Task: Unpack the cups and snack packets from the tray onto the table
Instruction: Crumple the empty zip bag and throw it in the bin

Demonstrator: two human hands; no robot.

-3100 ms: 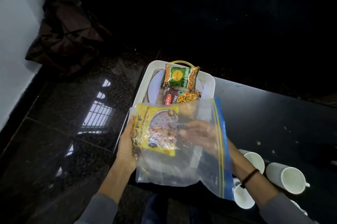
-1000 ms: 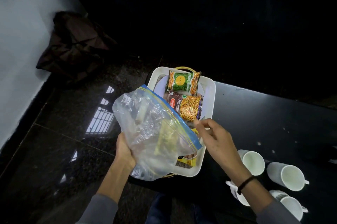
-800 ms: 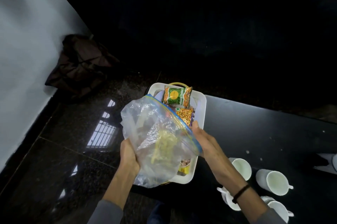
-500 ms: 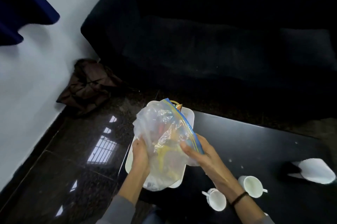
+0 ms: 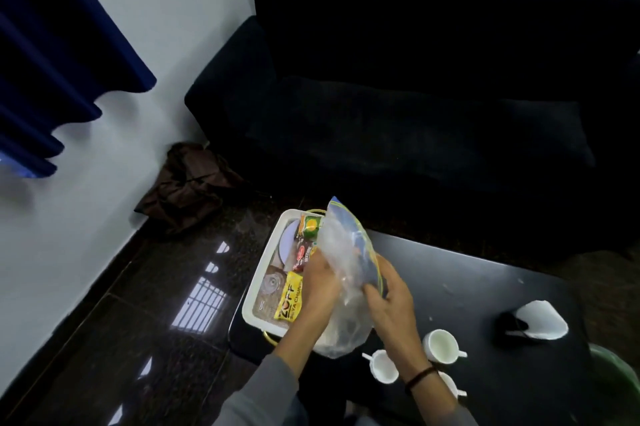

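Left grip, right grip clutch bag over tray edge.

Dim light is swallowing the black fabric sofa and glossy black tabletop. A window reflection is glaring on the polished dark floor. Blur is softening the left hand, the right hand and the crumpled clear plastic bag. Wide-angle distortion is bending the edges.

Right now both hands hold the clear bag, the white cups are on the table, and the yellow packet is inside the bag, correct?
No: the head view shows the yellow packet lying in the white tray, outside the clear bag. The left hand and right hand hold the bag, and the white cups are on the table.
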